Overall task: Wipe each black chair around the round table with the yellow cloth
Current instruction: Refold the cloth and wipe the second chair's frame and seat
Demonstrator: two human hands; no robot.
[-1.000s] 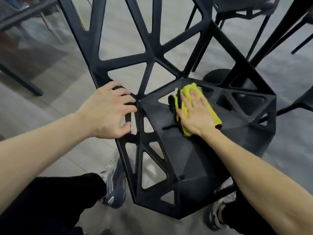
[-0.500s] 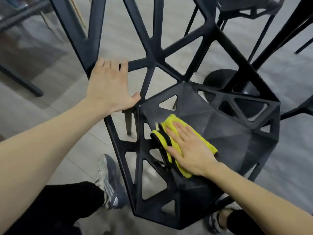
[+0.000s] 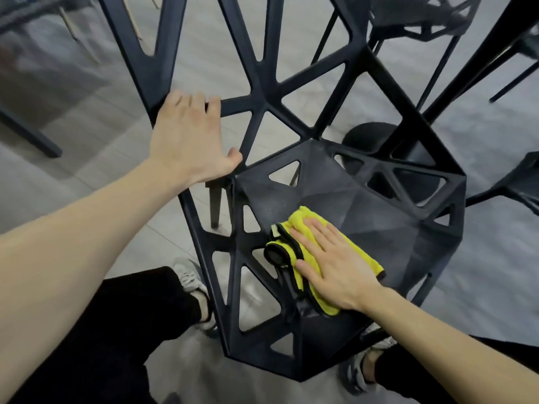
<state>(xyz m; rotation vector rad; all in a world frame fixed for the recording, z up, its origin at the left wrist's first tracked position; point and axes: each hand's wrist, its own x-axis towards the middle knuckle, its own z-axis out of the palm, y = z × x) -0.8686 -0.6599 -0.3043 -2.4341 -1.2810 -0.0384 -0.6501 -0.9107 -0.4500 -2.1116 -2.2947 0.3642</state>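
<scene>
One yellow cloth [image 3: 320, 252] is lying folded on the seat of the black chair [image 3: 364, 205], toward its near left side. It is looking soft and light, likely bunching unless pressed flat. The right hand [image 3: 335, 263] is pressing it with straight, slightly spread fingers. The left hand [image 3: 186, 138] is gripping the rigid backrest, fingers curled over a strut.

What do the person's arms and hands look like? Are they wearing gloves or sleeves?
No gloves and no sleeves in view. Both forearms are bare up to the edge of the picture. The left hand and the right hand are bare too, with no rings, watch or bracelet showing. Lower down you can see black trousers and grey-and-white sneakers.
</scene>
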